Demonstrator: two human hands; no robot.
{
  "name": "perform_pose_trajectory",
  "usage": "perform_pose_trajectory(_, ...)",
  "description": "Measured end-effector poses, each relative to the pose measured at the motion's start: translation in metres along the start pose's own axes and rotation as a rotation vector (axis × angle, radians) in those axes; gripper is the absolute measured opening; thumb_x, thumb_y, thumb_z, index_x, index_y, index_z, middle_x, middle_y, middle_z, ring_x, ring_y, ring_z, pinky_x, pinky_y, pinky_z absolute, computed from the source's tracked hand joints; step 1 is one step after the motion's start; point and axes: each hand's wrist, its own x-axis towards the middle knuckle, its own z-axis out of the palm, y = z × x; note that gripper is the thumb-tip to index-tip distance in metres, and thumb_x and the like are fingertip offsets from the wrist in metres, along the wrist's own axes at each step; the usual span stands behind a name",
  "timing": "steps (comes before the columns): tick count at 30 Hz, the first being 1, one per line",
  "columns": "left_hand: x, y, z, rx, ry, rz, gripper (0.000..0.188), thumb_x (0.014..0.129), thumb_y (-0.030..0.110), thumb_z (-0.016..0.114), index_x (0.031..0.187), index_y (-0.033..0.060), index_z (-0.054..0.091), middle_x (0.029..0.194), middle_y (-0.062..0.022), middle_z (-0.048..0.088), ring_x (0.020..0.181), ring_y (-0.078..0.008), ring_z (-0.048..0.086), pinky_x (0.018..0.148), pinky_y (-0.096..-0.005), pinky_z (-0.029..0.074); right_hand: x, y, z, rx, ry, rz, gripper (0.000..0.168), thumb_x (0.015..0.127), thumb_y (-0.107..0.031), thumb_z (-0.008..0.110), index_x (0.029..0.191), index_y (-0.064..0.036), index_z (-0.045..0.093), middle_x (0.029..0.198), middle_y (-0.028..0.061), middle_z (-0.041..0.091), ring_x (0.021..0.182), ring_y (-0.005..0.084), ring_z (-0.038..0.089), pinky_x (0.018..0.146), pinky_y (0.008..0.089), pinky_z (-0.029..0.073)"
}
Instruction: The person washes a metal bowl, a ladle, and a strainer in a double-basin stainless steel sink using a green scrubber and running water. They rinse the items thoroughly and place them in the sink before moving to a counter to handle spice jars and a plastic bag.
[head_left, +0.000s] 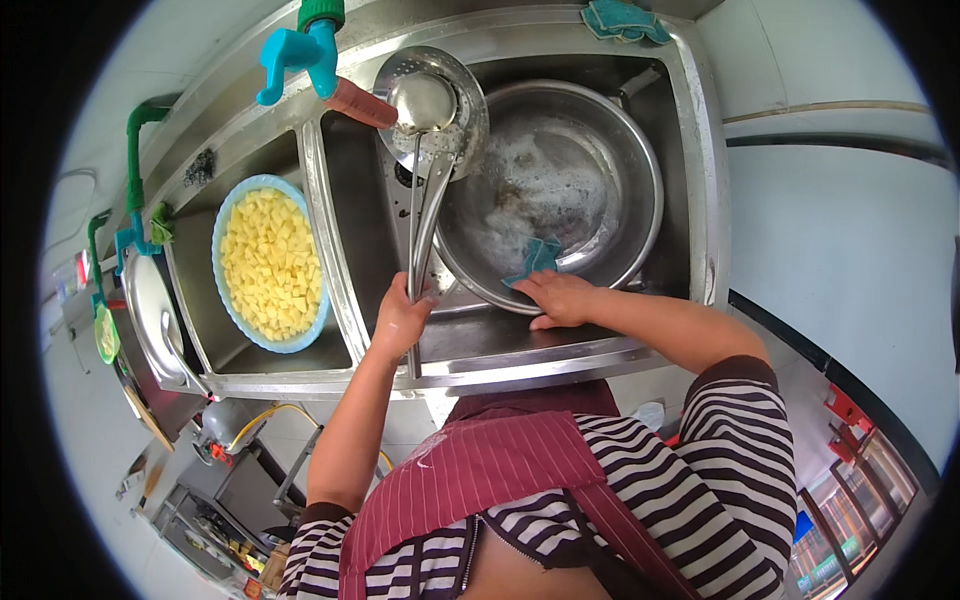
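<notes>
My left hand (403, 316) is closed around the long handles of a metal ladle (422, 103) and a perforated skimmer (471, 142). Their round heads overlap below the red hose end of a blue tap (322, 56). A large stainless steel basin (646, 195) with cloudy, wet residue inside sits in the right sink compartment. At the basin's near rim, my right hand (559, 298) presses a teal cloth (541, 257) against the inner wall with its fingertips.
A light blue bowl (217, 247) of diced potatoes (270, 262) stands in the left sink compartment (196, 300). Folded teal cloths (624, 20) lie on the sink's far right rim. Metal lids or pans (150, 315) stand farther left. A metal divider (330, 240) separates the compartments.
</notes>
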Motion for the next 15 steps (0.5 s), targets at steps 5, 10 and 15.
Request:
perform_pose_trajectory(5,-0.002,0.021,0.004,0.028,0.007,-0.084,0.028,0.075,0.008,0.059,0.100,-0.0014,0.049,0.082,-0.0160,0.059,0.076,-0.0279,0.058,0.072,-0.0353,0.045,0.004,0.000,0.015,-0.275,-0.002,-0.007,0.032,0.076,-0.015,0.056,0.104,0.001,0.052,0.103,0.0178,0.052,0.098,0.0340,0.051,0.084,0.0409,0.044)
perform_pose_trajectory(10,-0.051,0.047,-0.040,0.154,-0.006,0.039,0.035,0.077,0.009,0.057,0.109,0.0007,0.047,0.081,-0.0202,0.059,0.078,-0.0375,0.059,0.072,-0.0395,0.045,-0.050,-0.068,-0.052,-0.223,0.178,-0.053,0.013,0.075,-0.009,0.052,0.087,-0.004,0.054,0.084,0.0132,0.057,0.083,0.0300,0.058,0.066,0.0395,0.050)
perform_pose_trajectory(15,-0.107,0.070,-0.095,0.277,-0.050,-0.068,0.033,0.076,0.007,0.060,0.105,0.0025,0.046,0.079,-0.0204,0.057,0.075,-0.0390,0.056,0.070,-0.0400,0.044,-0.095,-0.110,-0.137,-0.343,0.344,0.018,0.008,0.077,-0.013,0.054,0.083,-0.008,0.054,0.080,0.0091,0.058,0.079,0.0280,0.060,0.061,0.0410,0.050)
